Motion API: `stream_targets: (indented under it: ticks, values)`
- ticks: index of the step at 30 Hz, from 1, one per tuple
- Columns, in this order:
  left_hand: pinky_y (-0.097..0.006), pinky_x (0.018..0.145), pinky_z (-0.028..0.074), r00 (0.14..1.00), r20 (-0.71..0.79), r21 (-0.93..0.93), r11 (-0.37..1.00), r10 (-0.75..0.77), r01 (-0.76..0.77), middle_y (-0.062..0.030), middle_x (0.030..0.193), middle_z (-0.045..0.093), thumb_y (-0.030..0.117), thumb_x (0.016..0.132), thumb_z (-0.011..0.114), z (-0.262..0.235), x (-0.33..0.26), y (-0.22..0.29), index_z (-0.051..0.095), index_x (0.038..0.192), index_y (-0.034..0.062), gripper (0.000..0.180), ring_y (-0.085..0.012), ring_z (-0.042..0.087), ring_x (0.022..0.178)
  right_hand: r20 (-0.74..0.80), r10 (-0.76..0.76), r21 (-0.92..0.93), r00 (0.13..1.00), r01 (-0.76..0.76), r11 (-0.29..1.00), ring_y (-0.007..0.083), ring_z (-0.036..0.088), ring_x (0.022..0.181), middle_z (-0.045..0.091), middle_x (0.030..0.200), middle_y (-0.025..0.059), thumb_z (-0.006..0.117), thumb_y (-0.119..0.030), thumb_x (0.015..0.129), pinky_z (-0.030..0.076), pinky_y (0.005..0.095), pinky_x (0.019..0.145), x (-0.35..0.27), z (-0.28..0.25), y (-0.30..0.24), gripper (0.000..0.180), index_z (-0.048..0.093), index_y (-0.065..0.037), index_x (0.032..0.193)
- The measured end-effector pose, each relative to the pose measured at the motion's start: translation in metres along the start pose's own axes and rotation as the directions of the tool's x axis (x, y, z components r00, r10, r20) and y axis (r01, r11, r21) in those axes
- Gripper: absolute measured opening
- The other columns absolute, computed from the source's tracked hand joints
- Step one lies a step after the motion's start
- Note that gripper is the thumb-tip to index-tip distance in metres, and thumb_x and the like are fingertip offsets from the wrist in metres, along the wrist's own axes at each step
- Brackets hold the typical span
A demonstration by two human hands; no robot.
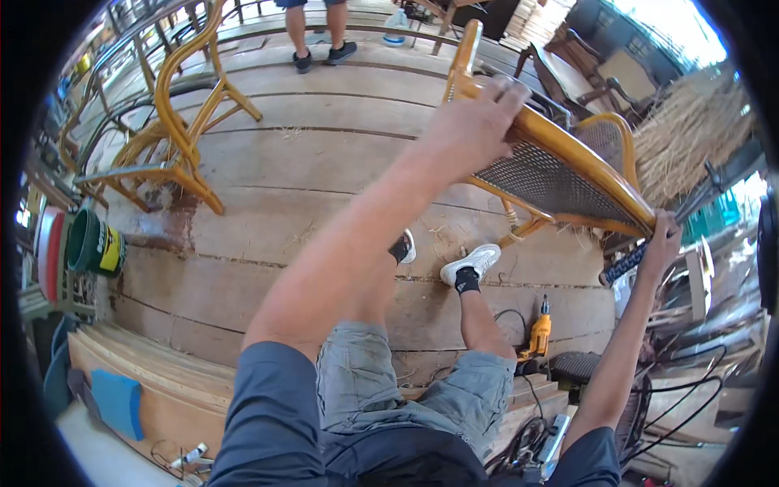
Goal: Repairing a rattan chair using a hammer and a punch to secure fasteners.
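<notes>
A rattan chair [560, 174] with a woven cane seat is held up and tilted in front of me. My left hand [471, 126] rests on its upper frame, fingers wrapped over the rail. My right hand [661, 243] is closed around a dark-handled tool [625, 264] at the chair's lower right corner, pressed against the frame. My legs in grey shorts, with white shoes [471, 261], stretch out below over the plank floor.
Another rattan chair frame [182, 122] stands at the left. A yellow power drill [537, 333] with cables lies by my right leg. A bundle of dry straw [690, 130] sits at the right. A green can [93, 243] is at far left. A person's legs [320, 36] stand at the back.
</notes>
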State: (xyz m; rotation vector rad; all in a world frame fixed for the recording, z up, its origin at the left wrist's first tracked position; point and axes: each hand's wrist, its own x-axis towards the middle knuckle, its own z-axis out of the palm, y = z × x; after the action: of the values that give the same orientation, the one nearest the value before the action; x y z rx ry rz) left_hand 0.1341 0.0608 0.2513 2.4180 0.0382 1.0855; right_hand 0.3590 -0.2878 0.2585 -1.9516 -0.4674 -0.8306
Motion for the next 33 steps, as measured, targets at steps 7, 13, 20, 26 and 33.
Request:
stream_targets:
  ticks: [7,13,20,26,33]
  values:
    - [-0.043,0.078,0.049,0.965,0.259,0.372,0.918,0.039,-0.137,-0.0158,0.113,0.054,0.034,0.071,0.075,0.008,0.022,-0.004,0.041,0.123,0.0051,0.069,-0.0339,0.059,0.097,-0.014,-0.019,0.185,1.000,0.021,0.982,0.0138,0.055,0.093,0.062,0.097,0.0081,0.058,-0.021,0.090,0.042,0.0291,0.087,-0.030,-0.006,-0.023,0.024,0.057,0.000,0.102]
    - [-0.038,0.077,0.050,0.972,0.182,0.447,0.868,0.147,-0.215,-0.0137,0.106,0.057,0.039,0.065,0.079,0.013,0.046,-0.014,0.051,0.113,0.0031,0.067,-0.0296,0.059,0.097,0.107,0.428,0.791,0.897,-0.338,0.510,0.0151,0.055,0.063,0.054,0.071,0.0060,0.052,-0.008,0.091,0.046,0.0282,0.057,-0.161,0.022,-0.052,0.013,0.044,-0.003,0.099]
    - [-0.034,0.080,0.048,0.963,0.242,0.475,0.880,-0.119,-0.010,-0.0157,0.100,0.062,0.028,0.064,0.083,0.022,0.067,0.004,0.051,0.112,0.0021,0.063,-0.0260,0.063,0.090,0.789,0.382,0.508,0.481,-0.861,0.035,0.0049,0.047,0.048,0.048,0.062,-0.0017,0.055,-0.016,0.091,0.037,0.0193,0.043,-0.260,0.094,-0.069,0.012,0.050,-0.006,0.095]
    - [-0.026,0.072,0.045,0.967,0.208,0.350,0.935,-0.146,0.066,-0.0056,0.098,0.056,0.017,0.065,0.084,0.025,0.060,-0.003,0.049,0.114,0.0021,0.062,-0.0129,0.053,0.081,0.870,0.142,0.494,0.473,-0.834,-0.247,0.0059,0.044,0.046,0.044,0.061,-0.0017,0.049,-0.025,0.095,0.037,0.0211,0.042,-0.240,0.136,-0.093,0.023,0.045,-0.005,0.084]
    - [-0.023,0.066,0.040,0.970,0.159,0.326,0.937,-0.183,0.124,-0.0017,0.094,0.050,0.012,0.066,0.082,0.020,0.053,-0.006,0.047,0.112,0.0028,0.058,-0.0093,0.044,0.074,0.902,0.014,0.413,0.432,-0.852,-0.321,0.0063,0.046,0.046,0.045,0.059,-0.0014,0.047,-0.031,0.096,0.038,0.0212,0.041,-0.240,0.162,-0.114,0.028,0.046,-0.006,0.081]
